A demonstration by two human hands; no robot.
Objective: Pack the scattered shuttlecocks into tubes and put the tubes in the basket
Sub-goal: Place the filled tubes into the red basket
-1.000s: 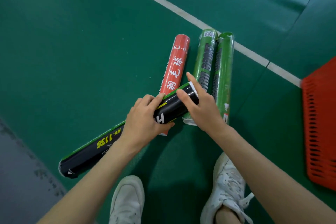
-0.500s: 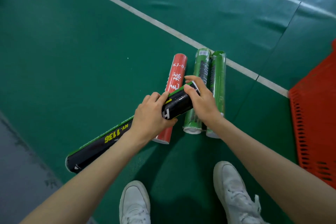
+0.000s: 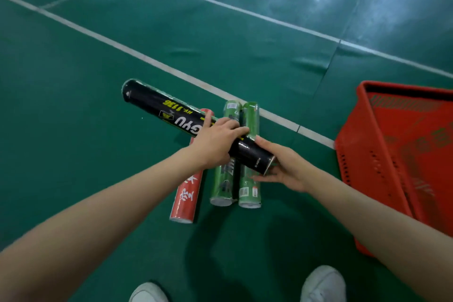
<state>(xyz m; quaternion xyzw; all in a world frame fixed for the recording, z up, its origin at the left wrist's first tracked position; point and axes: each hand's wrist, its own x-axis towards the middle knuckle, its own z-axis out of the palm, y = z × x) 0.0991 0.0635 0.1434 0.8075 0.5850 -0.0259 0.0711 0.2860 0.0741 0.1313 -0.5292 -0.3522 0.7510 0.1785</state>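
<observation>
A long black shuttlecock tube (image 3: 157, 105) with yellow lettering lies slantwise above three tubes on the floor. My left hand (image 3: 215, 140) grips its middle from above. My right hand (image 3: 286, 167) holds its near end, thumb on top and fingers underneath. Below them lie a red tube (image 3: 186, 198) and two green tubes (image 3: 221, 184) (image 3: 250, 189), side by side and pointing away from me. The red basket (image 3: 382, 154) stands on the floor to the right. No loose shuttlecocks are in sight.
The floor is green court matting with white lines (image 3: 152, 61) running diagonally behind the tubes. My two white shoes (image 3: 321, 284) (image 3: 147, 293) show at the bottom edge. The basket's near wall is an arm's reach right of my right hand.
The black tube has swung round: its long end, earlier pointing down-left toward me, now points up-left away. My right hand shifted to the near end. The view tilted up and the basket came further in.
</observation>
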